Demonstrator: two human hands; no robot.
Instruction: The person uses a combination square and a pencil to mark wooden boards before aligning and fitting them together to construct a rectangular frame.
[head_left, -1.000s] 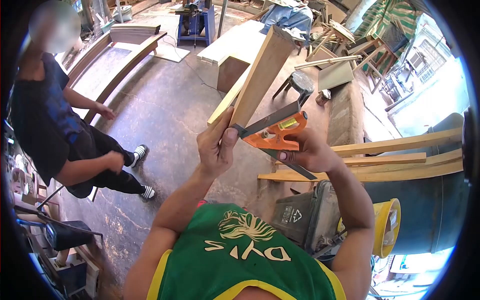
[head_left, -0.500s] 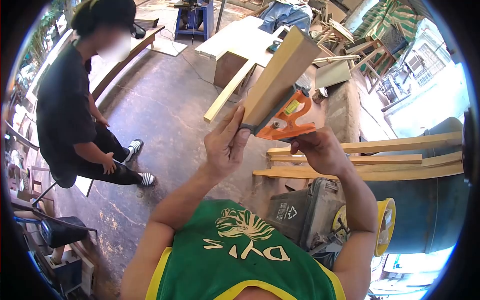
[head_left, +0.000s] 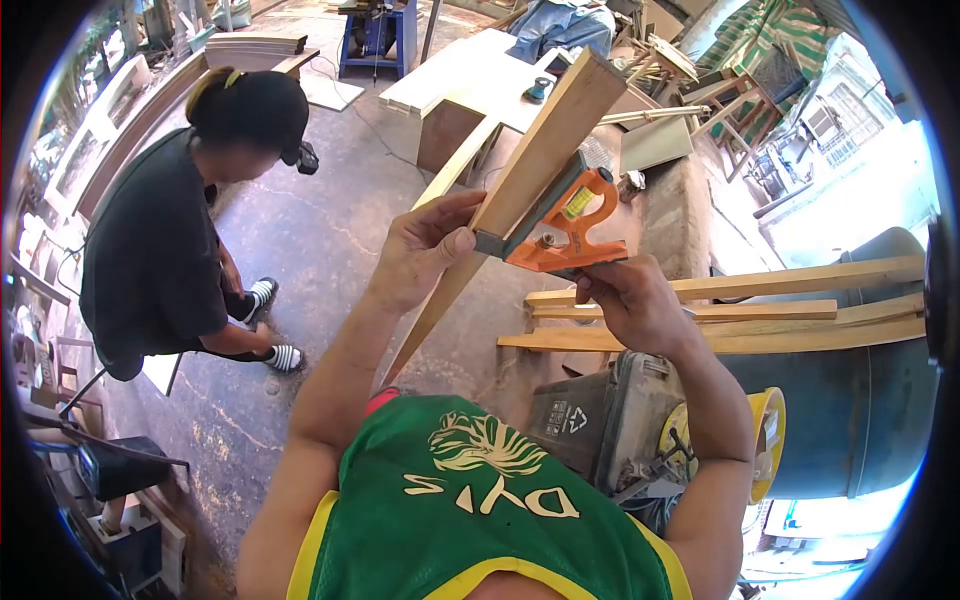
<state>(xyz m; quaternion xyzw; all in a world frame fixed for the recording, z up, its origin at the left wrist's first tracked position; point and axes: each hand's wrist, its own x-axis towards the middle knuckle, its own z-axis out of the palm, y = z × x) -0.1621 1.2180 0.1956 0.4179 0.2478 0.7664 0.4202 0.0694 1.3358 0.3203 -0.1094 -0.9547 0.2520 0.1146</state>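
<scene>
A long wooden beam [head_left: 550,140] rises at a slant in front of me, its lower part running down toward my shirt. Fingers and thumb of my left hand [head_left: 425,250] close round the beam's left side, by the end of the square's dark blade. An orange combination square [head_left: 565,235] with a yellow-green level vial lies against the beam's right side. My right hand [head_left: 632,300] pinches the lower right corner of the square's orange head.
A person in black [head_left: 160,240] bends forward at the left. Several planks [head_left: 720,340] extend from the right over a blue drum [head_left: 840,420]. A grey bin [head_left: 580,420] stands by my right arm. White boards [head_left: 460,75] lie behind the beam.
The beam has tilted, and its lower length now shows below my left hand. My left hand has moved slightly left and up. The person at the left has bent lower, hands toward the feet.
</scene>
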